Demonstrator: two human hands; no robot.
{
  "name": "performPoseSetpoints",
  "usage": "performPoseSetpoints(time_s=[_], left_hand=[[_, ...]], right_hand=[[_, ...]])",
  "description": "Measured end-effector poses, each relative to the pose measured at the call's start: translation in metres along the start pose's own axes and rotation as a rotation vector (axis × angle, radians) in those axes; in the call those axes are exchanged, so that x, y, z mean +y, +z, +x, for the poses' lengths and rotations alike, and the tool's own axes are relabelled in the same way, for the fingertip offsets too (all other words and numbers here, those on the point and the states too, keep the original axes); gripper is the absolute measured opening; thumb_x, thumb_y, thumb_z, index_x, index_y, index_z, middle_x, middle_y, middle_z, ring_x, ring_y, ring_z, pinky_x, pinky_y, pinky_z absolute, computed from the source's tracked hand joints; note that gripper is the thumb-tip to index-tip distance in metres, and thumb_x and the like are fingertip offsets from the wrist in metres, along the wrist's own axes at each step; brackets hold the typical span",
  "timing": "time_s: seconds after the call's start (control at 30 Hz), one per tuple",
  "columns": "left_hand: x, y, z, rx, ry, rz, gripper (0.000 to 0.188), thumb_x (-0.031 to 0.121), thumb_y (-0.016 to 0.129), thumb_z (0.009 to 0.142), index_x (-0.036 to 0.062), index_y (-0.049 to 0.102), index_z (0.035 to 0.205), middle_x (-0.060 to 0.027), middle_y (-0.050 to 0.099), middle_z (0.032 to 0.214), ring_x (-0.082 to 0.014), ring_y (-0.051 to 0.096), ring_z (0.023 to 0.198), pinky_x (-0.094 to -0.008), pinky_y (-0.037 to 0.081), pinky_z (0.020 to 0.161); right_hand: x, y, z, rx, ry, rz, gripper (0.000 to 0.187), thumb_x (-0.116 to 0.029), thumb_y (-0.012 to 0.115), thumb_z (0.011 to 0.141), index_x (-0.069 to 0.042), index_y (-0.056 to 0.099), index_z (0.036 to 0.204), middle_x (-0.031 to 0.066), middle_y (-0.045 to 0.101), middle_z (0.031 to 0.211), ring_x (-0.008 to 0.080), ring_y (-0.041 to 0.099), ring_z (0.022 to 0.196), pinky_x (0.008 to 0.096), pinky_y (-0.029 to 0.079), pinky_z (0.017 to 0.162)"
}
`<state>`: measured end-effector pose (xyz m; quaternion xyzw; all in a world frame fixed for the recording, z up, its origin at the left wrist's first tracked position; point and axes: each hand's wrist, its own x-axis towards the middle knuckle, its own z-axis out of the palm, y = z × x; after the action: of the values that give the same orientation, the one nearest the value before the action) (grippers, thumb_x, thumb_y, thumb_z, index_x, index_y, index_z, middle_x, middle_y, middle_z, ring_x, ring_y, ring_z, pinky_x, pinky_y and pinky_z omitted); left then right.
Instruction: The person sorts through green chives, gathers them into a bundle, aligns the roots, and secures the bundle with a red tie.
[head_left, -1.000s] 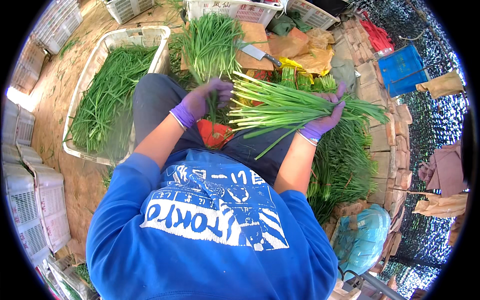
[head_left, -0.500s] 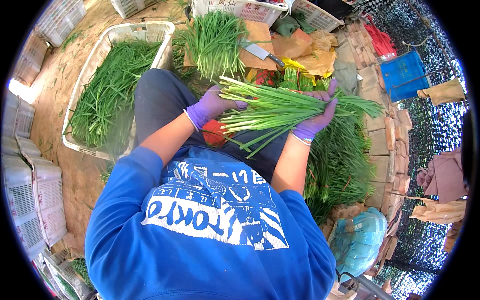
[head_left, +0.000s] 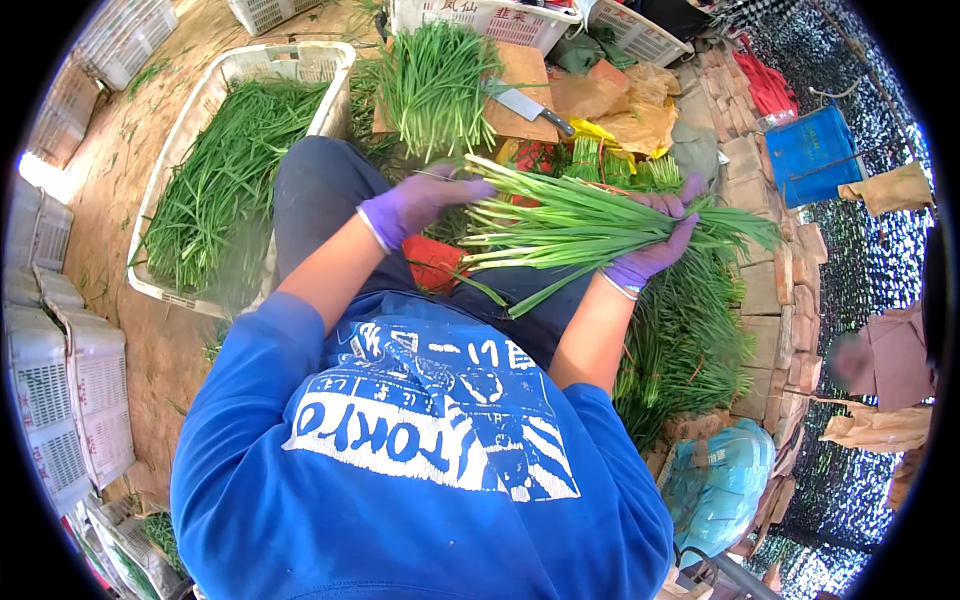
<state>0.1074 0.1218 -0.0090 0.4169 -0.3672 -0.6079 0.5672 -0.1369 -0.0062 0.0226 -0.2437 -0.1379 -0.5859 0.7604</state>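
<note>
My right hand [head_left: 655, 245], in a purple glove, is wrapped round a loose bunch of garlic chives [head_left: 560, 225] above my lap. The pale stem ends point left and the green leaf tips stick out past my right hand. Also gloved in purple, my left hand [head_left: 420, 205] is at the stem ends, its fingers curled in. Whatever may be between those fingers is too small to make out. One stalk hangs lower than the rest, toward my lap. Beneath the bunch, a red thing [head_left: 435, 265] shows between my legs.
A white crate [head_left: 150, 225] of loose chives stands at left. Ahead, a board [head_left: 525, 70] bears a chive pile [head_left: 435, 85] and a knife [head_left: 525, 103]. Tied bundles [head_left: 675, 350] lie at right beside a brick edge [head_left: 765, 300]. A blue bin [head_left: 812, 155] is farther right.
My right hand and the bunch have shifted slightly right. My left hand has drawn back a little from among the stems to their ends, its wrist turned.
</note>
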Motion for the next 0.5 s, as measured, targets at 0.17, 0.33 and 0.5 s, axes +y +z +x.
performPoseSetpoints(time_s=[0.17,0.33,0.5], left_hand=[[-0.003,0.004,0.005,0.078,-0.013,0.252,0.018,0.012,0.06,0.08,-0.001,0.062,0.092,-0.0071,0.063,0.087,-0.0115,0.058,0.079,-0.0226,0.045,0.073],[0.003,-0.041,-0.006,-0.072,0.02,0.045,0.026,0.016,0.048,0.087,-0.0065,0.06,0.094,-0.0132,0.063,0.09,-0.0188,0.061,0.081,-0.0283,0.046,0.078],[0.01,-0.006,-0.008,-0.146,-0.098,-0.143,0.036,0.024,0.052,0.085,-0.0026,0.051,0.108,-0.0112,0.057,0.102,-0.0173,0.054,0.094,-0.0316,0.042,0.083]], right_hand=[[0.006,0.003,0.001,0.0,-0.002,0.015,0.049,-0.027,0.044,0.088,-0.012,0.03,0.133,-0.0063,0.043,0.074,0.008,0.037,0.066,0.0253,0.031,0.065],[-0.018,0.006,0.002,-0.058,-0.034,0.033,0.049,-0.028,0.042,0.088,-0.013,0.029,0.133,-0.0074,0.042,0.073,0.0084,0.038,0.065,0.0268,0.032,0.067],[-0.01,0.011,0.001,-0.103,0.018,-0.042,0.052,-0.027,0.047,0.086,-0.014,0.029,0.133,-0.0091,0.041,0.072,0.0061,0.04,0.065,0.0255,0.033,0.067]])
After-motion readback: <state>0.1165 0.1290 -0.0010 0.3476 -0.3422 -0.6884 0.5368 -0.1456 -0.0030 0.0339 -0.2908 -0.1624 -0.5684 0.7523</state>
